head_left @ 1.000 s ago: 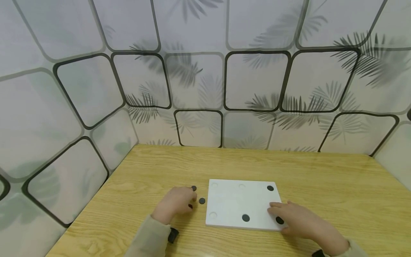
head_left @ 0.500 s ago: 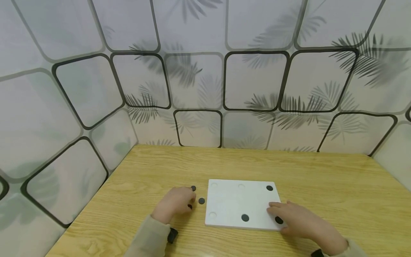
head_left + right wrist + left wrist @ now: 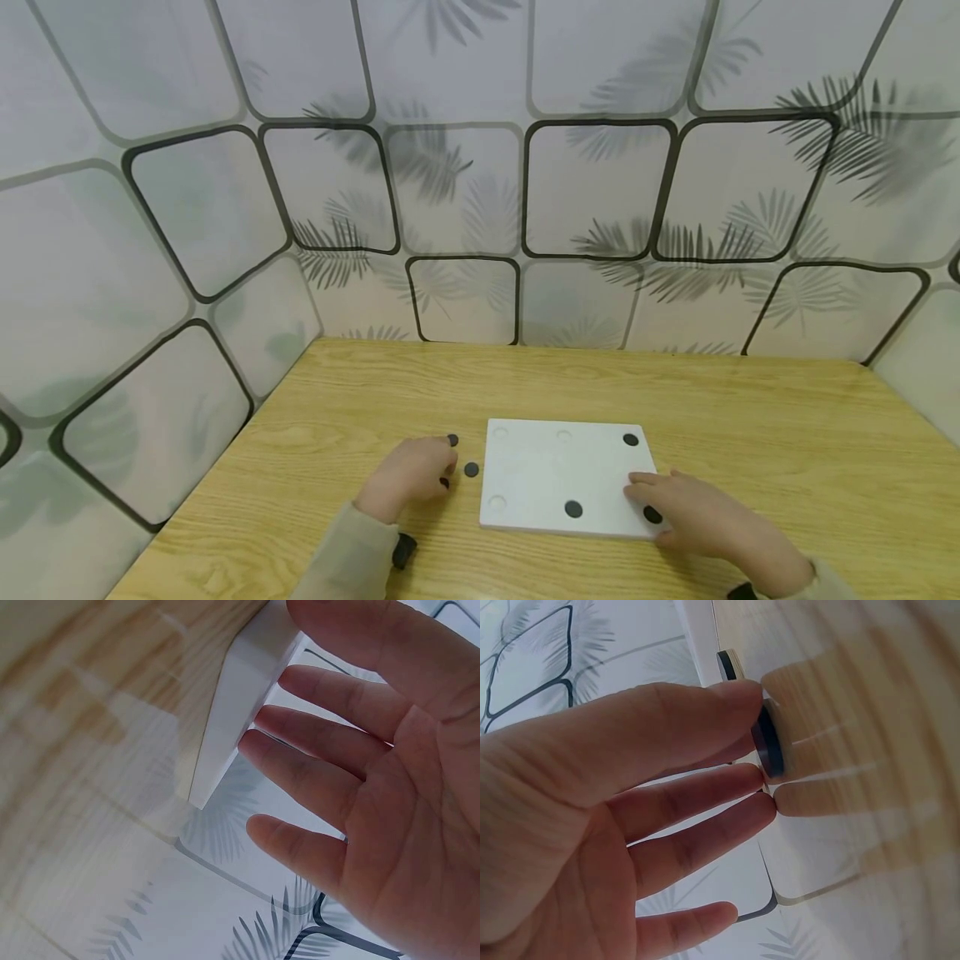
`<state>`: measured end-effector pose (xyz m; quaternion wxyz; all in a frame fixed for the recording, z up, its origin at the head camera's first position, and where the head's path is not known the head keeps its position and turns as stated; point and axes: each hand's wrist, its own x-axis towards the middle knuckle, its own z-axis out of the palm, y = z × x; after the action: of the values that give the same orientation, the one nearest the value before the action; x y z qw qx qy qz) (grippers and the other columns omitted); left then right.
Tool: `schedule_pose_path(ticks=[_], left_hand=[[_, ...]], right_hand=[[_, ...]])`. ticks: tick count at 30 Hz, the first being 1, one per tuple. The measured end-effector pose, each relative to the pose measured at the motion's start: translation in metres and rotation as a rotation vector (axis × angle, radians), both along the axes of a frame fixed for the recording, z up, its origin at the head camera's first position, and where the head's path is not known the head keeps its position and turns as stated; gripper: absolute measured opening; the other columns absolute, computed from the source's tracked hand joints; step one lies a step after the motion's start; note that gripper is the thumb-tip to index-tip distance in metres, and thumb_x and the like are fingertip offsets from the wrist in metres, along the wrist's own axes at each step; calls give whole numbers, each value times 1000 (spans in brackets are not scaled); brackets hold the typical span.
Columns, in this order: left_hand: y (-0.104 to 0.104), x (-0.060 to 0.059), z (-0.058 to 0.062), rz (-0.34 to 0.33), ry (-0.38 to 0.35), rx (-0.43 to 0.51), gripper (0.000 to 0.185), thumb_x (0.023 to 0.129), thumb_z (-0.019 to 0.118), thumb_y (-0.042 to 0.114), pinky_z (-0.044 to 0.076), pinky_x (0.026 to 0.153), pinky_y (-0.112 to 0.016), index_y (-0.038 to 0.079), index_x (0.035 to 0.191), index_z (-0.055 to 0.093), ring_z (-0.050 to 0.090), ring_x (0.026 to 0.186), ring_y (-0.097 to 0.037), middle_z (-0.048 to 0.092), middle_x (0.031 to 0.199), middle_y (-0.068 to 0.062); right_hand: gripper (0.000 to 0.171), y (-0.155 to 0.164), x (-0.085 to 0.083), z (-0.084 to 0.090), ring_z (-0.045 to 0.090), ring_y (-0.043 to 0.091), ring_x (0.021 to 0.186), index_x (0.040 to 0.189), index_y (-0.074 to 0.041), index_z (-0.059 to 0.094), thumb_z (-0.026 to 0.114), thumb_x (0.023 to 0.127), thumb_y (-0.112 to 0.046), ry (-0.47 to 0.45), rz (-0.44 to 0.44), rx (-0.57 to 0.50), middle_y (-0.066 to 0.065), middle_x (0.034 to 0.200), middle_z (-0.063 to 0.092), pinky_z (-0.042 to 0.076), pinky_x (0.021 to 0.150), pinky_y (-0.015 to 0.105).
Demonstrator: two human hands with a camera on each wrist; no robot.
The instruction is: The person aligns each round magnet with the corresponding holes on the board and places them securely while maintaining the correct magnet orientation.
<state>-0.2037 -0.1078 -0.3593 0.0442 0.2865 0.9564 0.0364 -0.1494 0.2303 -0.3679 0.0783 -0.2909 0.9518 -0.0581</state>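
My left hand (image 3: 411, 471) is low over the wooden table, left of a white board (image 3: 525, 475). Its thumb and fingertips pinch a small black disc (image 3: 769, 741) at the edge; in the head view the hand partly hides that disc. Another black disc (image 3: 471, 469) lies just right of the fingers, and a further black disc (image 3: 453, 439) shows beyond them. My right hand (image 3: 693, 512) rests on the board's right edge, fingers extended, thumb at the near corner. Black discs sit at the board's far right (image 3: 631, 439), near middle (image 3: 573, 508) and near right (image 3: 652, 514).
Shallow round recesses show bare in the board at far left (image 3: 501, 432), far middle (image 3: 564, 434) and near left (image 3: 497, 502). The wooden table (image 3: 420, 375) reaches back to a patterned wall covering (image 3: 465, 192) with leaf prints, which also runs along both sides.
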Motion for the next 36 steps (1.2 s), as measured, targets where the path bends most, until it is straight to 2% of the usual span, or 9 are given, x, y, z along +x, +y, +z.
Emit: schedule_pose_path(ticks=[4, 18, 28, 36], left_hand=[[1, 0, 0, -4, 9, -2, 13, 72, 72, 13, 40, 55, -25, 11, 70, 60, 44, 57, -8, 53, 69, 4], [-2, 0, -4, -18, 26, -9, 16, 72, 71, 13, 37, 54, -24, 13, 66, 56, 40, 57, -8, 46, 67, 7], [-1, 2, -2, 57, 31, 2, 27, 70, 67, 8, 31, 50, -25, 13, 56, 45, 35, 51, -10, 40, 61, 4], [0, 3, -1, 87, 18, 1, 28, 71, 70, 12, 34, 52, -28, 12, 57, 46, 38, 52, -10, 42, 63, 5]], right_hand=[[48, 0, 0, 0, 50, 31, 106, 108, -4, 57, 75, 65, -14, -10, -12, 2, 15, 116, 54, 34, 89, 49], [46, -1, -1, 0, 50, 30, 106, 106, -5, 57, 75, 65, -14, -28, -28, -7, 14, 116, 54, 33, 89, 50], [47, -2, 0, 0, 49, 31, 107, 108, -5, 57, 75, 65, -13, -43, -45, -4, 14, 118, 53, 32, 90, 50], [45, -1, -1, 0, 49, 31, 107, 106, -6, 57, 75, 65, -12, -38, -35, -12, 15, 117, 53, 32, 90, 51]])
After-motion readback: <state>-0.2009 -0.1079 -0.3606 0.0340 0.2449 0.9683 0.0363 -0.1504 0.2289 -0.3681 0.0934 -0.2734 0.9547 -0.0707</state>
